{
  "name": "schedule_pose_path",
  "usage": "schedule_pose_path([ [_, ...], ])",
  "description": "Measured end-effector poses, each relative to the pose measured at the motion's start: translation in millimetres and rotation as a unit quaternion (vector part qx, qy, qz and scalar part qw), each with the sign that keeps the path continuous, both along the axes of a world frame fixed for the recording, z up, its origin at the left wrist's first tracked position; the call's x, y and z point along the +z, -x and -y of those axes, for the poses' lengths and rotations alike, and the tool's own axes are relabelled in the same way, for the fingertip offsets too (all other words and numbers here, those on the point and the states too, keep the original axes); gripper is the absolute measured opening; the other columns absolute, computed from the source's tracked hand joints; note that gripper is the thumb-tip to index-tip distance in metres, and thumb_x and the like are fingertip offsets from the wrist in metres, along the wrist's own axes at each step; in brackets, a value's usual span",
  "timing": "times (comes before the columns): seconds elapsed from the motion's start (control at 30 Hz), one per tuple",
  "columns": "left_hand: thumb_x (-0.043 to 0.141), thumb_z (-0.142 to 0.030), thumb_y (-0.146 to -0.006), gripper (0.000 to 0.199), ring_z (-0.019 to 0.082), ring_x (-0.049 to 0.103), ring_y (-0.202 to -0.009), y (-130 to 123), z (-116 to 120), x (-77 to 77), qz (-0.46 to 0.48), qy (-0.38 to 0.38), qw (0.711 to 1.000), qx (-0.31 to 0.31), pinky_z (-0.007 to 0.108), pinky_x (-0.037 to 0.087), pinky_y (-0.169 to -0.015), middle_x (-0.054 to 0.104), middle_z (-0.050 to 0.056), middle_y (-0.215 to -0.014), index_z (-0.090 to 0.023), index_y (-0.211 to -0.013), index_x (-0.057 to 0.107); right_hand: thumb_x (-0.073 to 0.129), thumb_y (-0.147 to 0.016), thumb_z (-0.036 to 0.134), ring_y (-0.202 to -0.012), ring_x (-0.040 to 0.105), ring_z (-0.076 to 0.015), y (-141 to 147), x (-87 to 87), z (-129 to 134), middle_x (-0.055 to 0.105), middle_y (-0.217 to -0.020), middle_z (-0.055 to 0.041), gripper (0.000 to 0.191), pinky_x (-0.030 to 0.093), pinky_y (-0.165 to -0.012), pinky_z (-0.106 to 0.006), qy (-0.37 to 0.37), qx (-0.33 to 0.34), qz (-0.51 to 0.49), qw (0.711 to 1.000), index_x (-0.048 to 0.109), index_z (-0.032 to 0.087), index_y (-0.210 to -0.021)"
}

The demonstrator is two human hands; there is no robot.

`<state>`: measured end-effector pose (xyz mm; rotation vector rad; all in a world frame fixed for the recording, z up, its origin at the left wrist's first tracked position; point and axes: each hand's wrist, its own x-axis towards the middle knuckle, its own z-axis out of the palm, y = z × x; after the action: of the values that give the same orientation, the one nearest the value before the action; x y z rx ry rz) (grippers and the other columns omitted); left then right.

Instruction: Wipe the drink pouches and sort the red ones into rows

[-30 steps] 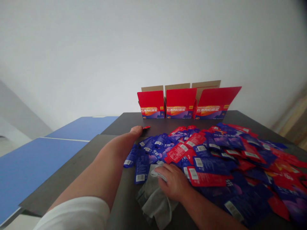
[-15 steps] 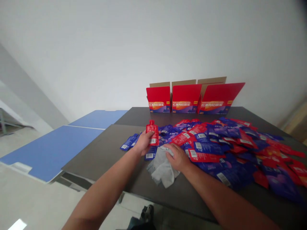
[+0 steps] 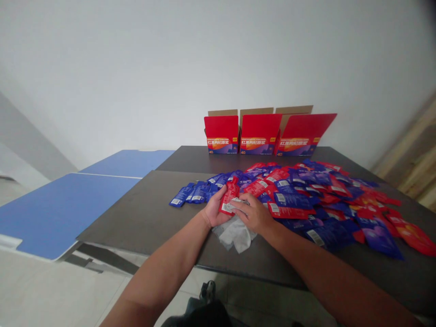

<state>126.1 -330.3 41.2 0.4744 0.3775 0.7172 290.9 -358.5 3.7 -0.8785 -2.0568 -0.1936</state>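
Gripping the pouch (image 3: 230,192) in our left hand (image 3: 213,211), spout away from us, we hold the cloth (image 3: 236,234) against its near end with our right hand (image 3: 255,214).

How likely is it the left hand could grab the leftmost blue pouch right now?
Probably not straight away: the left hand holds a red pouch, though the way to the leftmost blue pouch looks open.

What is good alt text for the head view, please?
Left hand holds a red spouted pouch, right hand holds a grey cloth against it, near heaped red and blue pouches and three open red cardboard boxes on a dark table.
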Motion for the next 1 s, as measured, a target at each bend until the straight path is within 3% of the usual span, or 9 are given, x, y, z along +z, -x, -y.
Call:
schedule_pose_path([
  [0.13, 0.054, -0.047, -0.089, 0.037, 0.014, 0.062, -0.063, 0.2, 1.0, -4.4, -0.018, 0.003, 1.0, -0.025, 0.024, 0.045, -0.054, 0.066, 0.006, -0.076, -0.011, -0.094, 0.065, 0.053, -0.092, 0.031, -0.086, 0.059, -0.0218, -0.5, 6.6, -0.5, 0.06, -0.095, -0.0094, 0.026, 0.054, -0.077, -0.038, 0.04, -0.067, -0.017, 0.997, 0.064, 0.021, -0.113],
  [0.27, 0.057, -0.045, -0.087, 0.032, 0.012, 0.055, -0.057, 1.1, -0.8, -8.7, -0.027, -0.02, 0.997, -0.076, 0.021, 0.035, -0.045, 0.062, 0.004, -0.074, -0.014, -0.093, 0.063, 0.053, -0.091, 0.032, -0.09, 0.061, -0.0232, -0.5, 11.5, -3.0, 0.063, -0.095, -0.009, 0.021, 0.053, -0.08, -0.038, 0.053, -0.114, -0.072, 0.989, 0.061, 0.02, -0.107],
  [0.53, 0.055, -0.044, -0.088, 0.031, 0.011, 0.05, -0.058, 4.2, -4.3, -8.2, -0.01, -0.043, 0.992, -0.12, 0.019, 0.031, -0.044, 0.057, 0.004, -0.074, -0.015, -0.098, 0.061, 0.052, -0.089, 0.036, -0.091, 0.061, -0.023, -1.8, 11.8, -10.2, 0.065, -0.094, -0.0081, 0.018, 0.05, -0.082, -0.038, 0.069, -0.158, -0.173, 0.97, 0.056, 0.02, -0.098],
  [0.73, 0.048, -0.049, -0.089, 0.042, 0.01, 0.047, -0.056, 6.4, -4.7, -2.3, 0.012, -0.025, 0.994, -0.105, 0.021, 0.033, -0.044, 0.061, 0.01, -0.086, -0.01, -0.098, 0.062, 0.05, -0.09, 0.037, -0.091, 0.059, -0.0246, -4.5, 10.0, -17.7, 0.062, -0.094, -0.0099, 0.022, 0.05, -0.081, -0.041, 0.073, -0.201, -0.251, 0.944, 0.053, 0.018, -0.101],
  [0.83, 0.045, -0.056, -0.088, 0.048, 0.011, 0.05, -0.057, 3.6, -6.0, -1.3, 0.032, -0.009, 0.998, -0.061, 0.022, 0.036, -0.046, 0.062, 0.009, -0.082, -0.012, -0.092, 0.063, 0.05, -0.089, 0.031, -0.097, 0.058, -0.0252, -1.4, 9.5, -14.7, 0.059, -0.1, -0.0116, 0.023, 0.049, -0.086, -0.043, 0.018, -0.158, -0.238, 0.958, 0.05, 0.018, -0.108],
  [1.0, 0.046, -0.058, -0.088, 0.048, 0.011, 0.052, -0.051, -5.6, -4.7, -4.8, -0.009, -0.007, 1.0, 0.012, 0.022, 0.039, -0.046, 0.058, 0.003, -0.063, -0.013, -0.08, 0.062, 0.051, -0.089, 0.021, -0.095, 0.056, -0.023, 4.5, 9.4, -4.6, 0.056, -0.101, -0.0093, 0.031, 0.049, -0.086, -0.042, -0.006, 0.009, -0.074, 0.997, 0.051, 0.023, -0.119],
])
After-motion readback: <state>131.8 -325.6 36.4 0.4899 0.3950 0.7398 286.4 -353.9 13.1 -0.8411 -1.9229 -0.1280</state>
